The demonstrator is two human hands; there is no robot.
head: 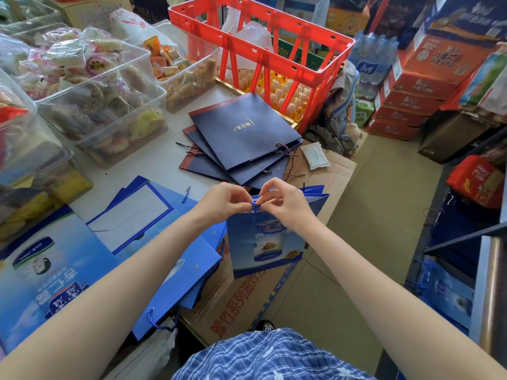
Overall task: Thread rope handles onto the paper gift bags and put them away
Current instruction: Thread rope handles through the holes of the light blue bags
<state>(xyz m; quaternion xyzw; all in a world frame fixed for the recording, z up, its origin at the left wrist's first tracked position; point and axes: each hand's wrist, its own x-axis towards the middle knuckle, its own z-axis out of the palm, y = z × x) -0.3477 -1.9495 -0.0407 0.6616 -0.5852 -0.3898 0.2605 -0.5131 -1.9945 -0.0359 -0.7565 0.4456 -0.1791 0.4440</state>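
Observation:
A blue paper gift bag (264,242) hangs in front of me, held up at its top edge. My left hand (223,200) and my right hand (285,202) both pinch a blue rope (254,206) bunched into a small knot at the bag's top. Flat blue bags (55,270) lie on the table at my left, some with rope ends showing. A fanned pile of dark navy bags (241,135) with striped rope handles lies further back on the table.
Clear tubs of wrapped snacks (90,86) fill the table's left side. A red crate (260,50) stands over trays of eggs. A flat cardboard box (329,171) lies under the bags. Stacked cartons (411,100) line the right; tiled floor lies between.

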